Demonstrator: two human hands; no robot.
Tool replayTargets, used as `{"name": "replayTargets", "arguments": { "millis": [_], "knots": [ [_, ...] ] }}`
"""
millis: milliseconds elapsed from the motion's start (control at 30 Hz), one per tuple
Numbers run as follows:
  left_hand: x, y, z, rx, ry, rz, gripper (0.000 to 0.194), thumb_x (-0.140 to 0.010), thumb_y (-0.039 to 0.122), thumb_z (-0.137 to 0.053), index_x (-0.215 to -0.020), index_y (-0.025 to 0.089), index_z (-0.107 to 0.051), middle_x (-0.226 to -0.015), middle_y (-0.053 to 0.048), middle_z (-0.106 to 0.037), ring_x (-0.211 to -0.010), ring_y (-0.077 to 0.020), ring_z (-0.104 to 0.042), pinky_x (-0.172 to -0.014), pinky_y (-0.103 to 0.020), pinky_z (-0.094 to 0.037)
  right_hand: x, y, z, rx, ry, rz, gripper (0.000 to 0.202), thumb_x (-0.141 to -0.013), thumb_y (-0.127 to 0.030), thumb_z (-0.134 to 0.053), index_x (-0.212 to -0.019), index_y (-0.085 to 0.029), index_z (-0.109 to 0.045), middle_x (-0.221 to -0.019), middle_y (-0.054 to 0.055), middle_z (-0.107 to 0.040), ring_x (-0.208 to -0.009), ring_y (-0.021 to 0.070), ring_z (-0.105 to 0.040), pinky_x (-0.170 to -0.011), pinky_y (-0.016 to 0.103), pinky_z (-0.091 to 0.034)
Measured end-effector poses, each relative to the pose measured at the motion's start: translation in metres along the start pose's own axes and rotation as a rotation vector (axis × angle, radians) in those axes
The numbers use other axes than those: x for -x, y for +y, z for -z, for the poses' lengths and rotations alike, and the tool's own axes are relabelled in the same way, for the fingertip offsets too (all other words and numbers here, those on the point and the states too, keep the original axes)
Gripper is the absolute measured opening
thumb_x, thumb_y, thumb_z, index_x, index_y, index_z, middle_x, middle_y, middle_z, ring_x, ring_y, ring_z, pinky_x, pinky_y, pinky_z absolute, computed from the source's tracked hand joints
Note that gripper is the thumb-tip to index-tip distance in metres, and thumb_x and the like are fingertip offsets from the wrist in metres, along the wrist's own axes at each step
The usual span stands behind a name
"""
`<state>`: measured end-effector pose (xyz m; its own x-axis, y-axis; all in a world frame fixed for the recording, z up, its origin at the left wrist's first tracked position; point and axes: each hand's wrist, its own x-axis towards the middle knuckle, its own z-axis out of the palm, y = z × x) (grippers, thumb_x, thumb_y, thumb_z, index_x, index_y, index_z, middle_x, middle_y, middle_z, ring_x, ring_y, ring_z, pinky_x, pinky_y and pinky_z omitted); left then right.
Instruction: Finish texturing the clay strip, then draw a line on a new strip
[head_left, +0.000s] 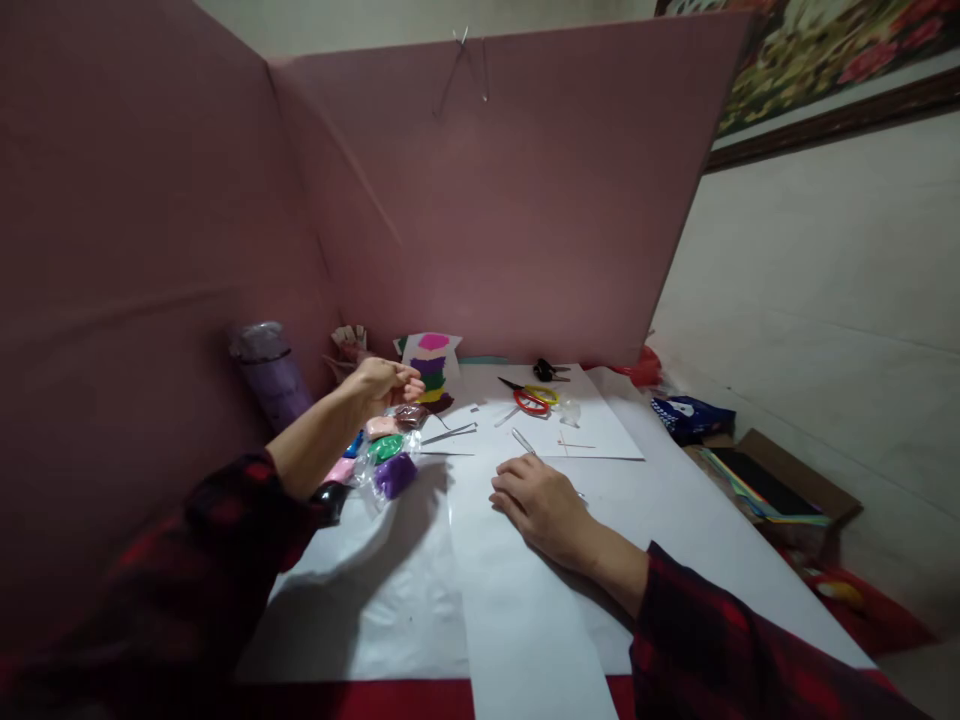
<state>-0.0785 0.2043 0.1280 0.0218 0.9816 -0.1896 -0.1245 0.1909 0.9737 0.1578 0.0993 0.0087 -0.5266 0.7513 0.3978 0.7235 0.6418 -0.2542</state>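
Note:
My left hand (pixel 386 384) is raised at the left over several small clear packets, its fingers loosely extended and nothing visible in them. Below it lie a purple packet (pixel 395 475), a green packet (pixel 385 448) and a brown packet (pixel 410 416). Just behind its fingertips is a sheet with painted colour patches (pixel 429 366). My right hand (pixel 541 505) rests palm down on a long white paper strip (pixel 525 620), fingers laid out to the left. A silvery pen (pixel 523 440) shows just beyond its knuckles; whether the hand touches it is hidden.
Red-and-yellow-handled scissors (pixel 532 398) and a black clip-like tool (pixel 551 371) lie on a white sheet (pixel 615 430). Thin paper scraps (pixel 450 433) are nearby. A purple cylinder (pixel 274 385) stands left. Pink panels (pixel 480 210) enclose the back and left. Coloured sheets (pixel 765 485) sit at the right.

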Motion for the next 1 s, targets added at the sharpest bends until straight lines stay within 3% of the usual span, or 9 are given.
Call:
{"name": "replayTargets", "arguments": {
  "millis": [67,233,367,467,533,633,733,867,1000],
  "knots": [
    [0.02,-0.016,-0.002,-0.068,-0.005,0.04,0.02,-0.089,0.002,-0.05,-0.074,0.005,-0.062,-0.058,-0.009,-0.062,-0.044,-0.0106,-0.055,-0.046,-0.022,-0.045,0.0,0.001,0.0,0.002,0.002,-0.005,0.014,-0.093,-0.022,-0.057,-0.086,-0.017,-0.069,-0.098,0.007,-0.068,-0.094,0.0221,-0.057,-0.085,0.036,-0.047],
    [0.061,-0.045,-0.006,-0.169,-0.078,0.037,0.019,-0.085,0.014,-0.062,-0.067,0.008,-0.06,-0.048,-0.003,-0.058,-0.032,-0.0066,-0.043,-0.034,-0.018,-0.025,0.0,0.003,0.0,-0.006,0.003,-0.003,0.016,-0.094,-0.022,-0.055,-0.087,-0.018,-0.069,-0.098,0.007,-0.068,-0.093,0.0213,-0.058,-0.083,0.037,-0.048],
    [0.071,-0.057,-0.012,-0.194,-0.096,0.031,0.011,-0.081,0.003,-0.057,-0.072,0.009,-0.06,-0.055,-0.004,-0.063,-0.037,-0.0076,-0.05,-0.039,-0.019,-0.032,-0.001,0.005,-0.001,-0.046,0.031,-0.005,0.02,-0.096,-0.019,-0.05,-0.091,-0.016,-0.07,-0.099,0.009,-0.07,-0.094,0.0214,-0.059,-0.086,0.038,-0.048],
    [0.073,-0.064,-0.024,-0.175,-0.147,0.002,0.013,-0.072,-0.003,-0.058,-0.074,0.009,-0.061,-0.06,-0.004,-0.066,-0.045,-0.0109,-0.059,-0.045,-0.021,-0.039,-0.001,0.007,-0.001,-0.091,0.055,-0.015,0.022,-0.096,-0.016,-0.048,-0.091,-0.015,-0.07,-0.097,0.009,-0.071,-0.091,0.0204,-0.06,-0.086,0.038,-0.048],
    [0.075,-0.07,-0.032,-0.124,-0.244,-0.02,0.018,-0.069,-0.003,-0.059,-0.081,0.009,-0.065,-0.073,-0.008,-0.071,-0.067,-0.0154,-0.068,-0.063,-0.026,-0.049,-0.002,0.008,-0.002,-0.135,0.073,-0.015,0.022,-0.095,-0.016,-0.048,-0.09,-0.016,-0.069,-0.096,0.008,-0.071,-0.092,0.0201,-0.061,-0.087,0.038,-0.048],
    [0.077,-0.084,-0.038,-0.106,-0.364,-0.068,0.026,-0.073,0.007,-0.064,-0.098,0.011,-0.07,-0.098,-0.012,-0.074,-0.097,-0.0186,-0.067,-0.088,-0.031,-0.047,-0.003,0.012,-0.003,-0.235,0.108,-0.043,0.021,-0.094,-0.015,-0.049,-0.088,-0.016,-0.069,-0.094,0.008,-0.071,-0.091,0.0197,-0.062,-0.087,0.037,-0.048],
    [0.076,-0.102,-0.038,-0.179,-0.274,-0.24,0.024,-0.074,0.016,-0.068,-0.098,0.013,-0.071,-0.103,-0.012,-0.073,-0.099,-0.0206,-0.065,-0.088,-0.033,-0.047,-0.003,0.015,-0.005,-0.36,0.14,-0.112,0.02,-0.092,-0.015,-0.051,-0.084,-0.016,-0.07,-0.09,0.007,-0.071,-0.086,0.0188,-0.063,-0.082,0.034,-0.049],
    [0.077,-0.123,-0.036,-0.417,-0.164,-0.388,0.008,-0.076,0.018,-0.064,-0.079,0.013,-0.07,-0.065,-0.003,-0.068,-0.063,-0.015,-0.061,-0.067,-0.028,-0.047,-0.003,0.016,-0.007,-0.439,0.153,-0.164,0.021,-0.091,-0.017,-0.052,-0.079,-0.017,-0.07,-0.091,0.007,-0.07,-0.085,0.0184,-0.063,-0.078,0.032,-0.049],
    [0.082,-0.131,-0.037,-0.594,-0.133,-0.481,0.011,-0.076,0.024,-0.067,-0.081,0.015,-0.07,-0.064,-0.001,-0.064,-0.062,-0.015,-0.057,-0.062,-0.027,-0.043,0.0,0.011,-0.006,-0.449,0.171,-0.163,0.024,-0.093,-0.022,-0.052,-0.076,-0.018,-0.07,-0.092,0.007,-0.069,-0.086,0.0186,-0.063,-0.079,0.034,-0.049]
  ]
}}
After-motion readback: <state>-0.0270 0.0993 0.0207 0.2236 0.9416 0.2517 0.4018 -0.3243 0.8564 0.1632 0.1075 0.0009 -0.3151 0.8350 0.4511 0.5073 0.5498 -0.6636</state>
